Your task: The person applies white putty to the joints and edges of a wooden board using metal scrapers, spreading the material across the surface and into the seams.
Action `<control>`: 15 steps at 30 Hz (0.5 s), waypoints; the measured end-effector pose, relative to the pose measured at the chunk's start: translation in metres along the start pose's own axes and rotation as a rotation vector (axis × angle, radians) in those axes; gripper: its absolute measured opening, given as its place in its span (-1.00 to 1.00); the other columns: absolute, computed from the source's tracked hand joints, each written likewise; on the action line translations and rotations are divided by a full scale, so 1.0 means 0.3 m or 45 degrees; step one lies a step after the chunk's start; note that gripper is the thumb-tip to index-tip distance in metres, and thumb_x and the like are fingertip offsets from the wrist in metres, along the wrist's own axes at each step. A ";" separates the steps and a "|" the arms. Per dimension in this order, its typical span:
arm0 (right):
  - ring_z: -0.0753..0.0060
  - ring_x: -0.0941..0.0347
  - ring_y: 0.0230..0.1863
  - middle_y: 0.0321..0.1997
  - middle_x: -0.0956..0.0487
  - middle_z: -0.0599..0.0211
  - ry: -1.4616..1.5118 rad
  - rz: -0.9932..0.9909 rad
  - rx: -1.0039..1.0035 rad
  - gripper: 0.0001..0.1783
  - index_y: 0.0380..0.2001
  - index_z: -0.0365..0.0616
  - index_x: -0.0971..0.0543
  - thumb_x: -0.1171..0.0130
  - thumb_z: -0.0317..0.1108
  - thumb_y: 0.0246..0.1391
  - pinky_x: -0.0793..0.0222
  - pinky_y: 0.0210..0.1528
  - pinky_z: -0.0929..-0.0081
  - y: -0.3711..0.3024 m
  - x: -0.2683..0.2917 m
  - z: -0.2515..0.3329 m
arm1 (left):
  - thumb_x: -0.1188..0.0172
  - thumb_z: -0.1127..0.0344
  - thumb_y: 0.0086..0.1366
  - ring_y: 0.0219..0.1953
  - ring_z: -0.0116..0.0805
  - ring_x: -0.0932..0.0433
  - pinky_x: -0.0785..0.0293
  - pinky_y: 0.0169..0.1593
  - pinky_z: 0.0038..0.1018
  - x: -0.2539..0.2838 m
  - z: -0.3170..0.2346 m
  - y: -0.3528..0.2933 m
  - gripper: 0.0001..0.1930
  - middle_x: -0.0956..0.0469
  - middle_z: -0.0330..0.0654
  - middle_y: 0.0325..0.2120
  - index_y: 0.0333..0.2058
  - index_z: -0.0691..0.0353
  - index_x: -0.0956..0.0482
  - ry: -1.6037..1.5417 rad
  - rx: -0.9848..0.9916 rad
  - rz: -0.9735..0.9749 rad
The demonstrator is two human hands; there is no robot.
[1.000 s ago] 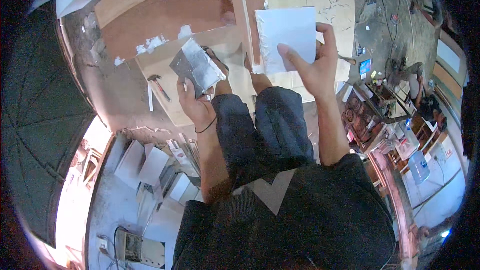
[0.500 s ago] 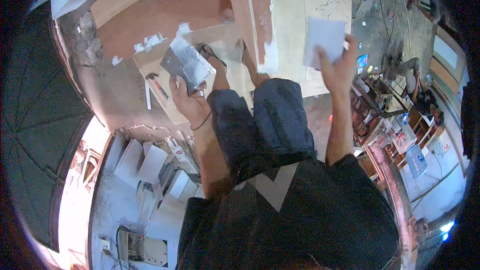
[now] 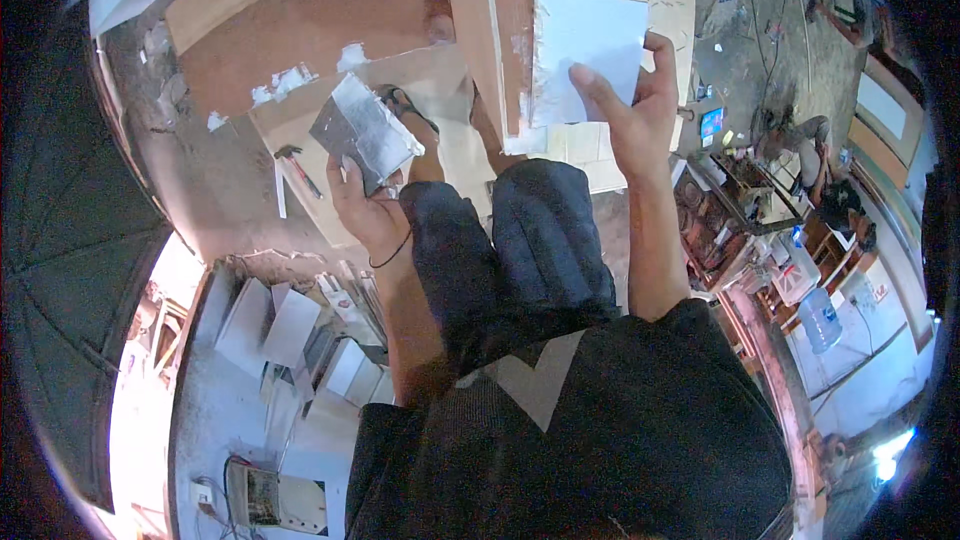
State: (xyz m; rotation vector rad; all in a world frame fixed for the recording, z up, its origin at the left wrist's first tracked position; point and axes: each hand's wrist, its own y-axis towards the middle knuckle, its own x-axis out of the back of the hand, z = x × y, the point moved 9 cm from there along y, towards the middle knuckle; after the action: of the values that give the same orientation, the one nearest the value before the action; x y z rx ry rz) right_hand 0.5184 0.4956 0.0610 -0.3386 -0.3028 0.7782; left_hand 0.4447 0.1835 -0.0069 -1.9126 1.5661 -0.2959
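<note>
My left hand (image 3: 367,208) grips a dark flat plate (image 3: 337,126) from below. A thick smear of white putty (image 3: 375,130) covers much of its upper face. In my right hand (image 3: 642,125) is a white rectangular card (image 3: 590,45), thumb on its near face and fingers behind. The card's left edge lies along the white-smeared edge of a wooden strip (image 3: 500,30); whether it touches is hard to tell. White patches mark the bottom edge of a reddish-brown panel (image 3: 300,35) in front of me.
A hammer (image 3: 300,170) lies on a board beside my left hand. A pale wooden panel (image 3: 590,155) stands under the card. White boards (image 3: 290,325) are stacked at lower left. Another person (image 3: 825,175) sits at far right near a water jug (image 3: 820,320).
My right hand has brought the white card leftward, up to the strip's edge, and turned it. The left hand still holds the plate in nearly the same place.
</note>
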 end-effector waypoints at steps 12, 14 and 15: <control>0.34 -0.51 -0.33 -0.35 -0.53 0.04 -0.093 -0.155 0.151 -0.46 -0.16 -0.22 -0.15 -0.24 -0.53 -0.17 -0.47 -0.33 0.48 0.058 0.195 -0.097 | 0.09 0.27 0.27 -0.39 -0.38 -0.45 -0.38 -0.51 -0.57 -0.017 0.018 -0.001 -0.63 -0.42 -0.10 -0.28 -0.03 0.38 -0.22 0.013 -0.058 0.000; 0.36 -0.49 -0.31 -0.34 -0.53 0.06 -0.095 -0.213 0.071 -0.45 -0.17 -0.21 -0.14 -0.25 -0.54 -0.18 -0.46 -0.31 0.49 0.007 0.195 -0.043 | 0.10 0.24 0.27 -0.36 -0.39 -0.44 -0.39 -0.47 -0.56 0.012 0.011 -0.017 -0.61 -0.41 -0.11 -0.25 -0.02 0.36 -0.22 0.156 -0.076 -0.043; 0.37 -0.49 -0.31 -0.34 -0.53 0.05 -0.051 -0.147 0.024 -0.44 -0.17 -0.21 -0.14 -0.26 -0.53 -0.18 -0.45 -0.31 0.50 -0.015 0.145 0.009 | 0.10 0.21 0.27 -0.33 -0.37 -0.45 -0.41 -0.42 -0.52 0.019 0.018 -0.001 -0.60 -0.41 -0.09 -0.24 -0.02 0.37 -0.22 0.111 -0.036 0.054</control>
State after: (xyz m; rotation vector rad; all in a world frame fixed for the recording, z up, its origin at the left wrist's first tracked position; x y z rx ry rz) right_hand 0.5496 0.5245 0.0714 -0.2854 -0.3494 0.6745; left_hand 0.4495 0.1800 -0.0120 -1.9079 1.6737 -0.3445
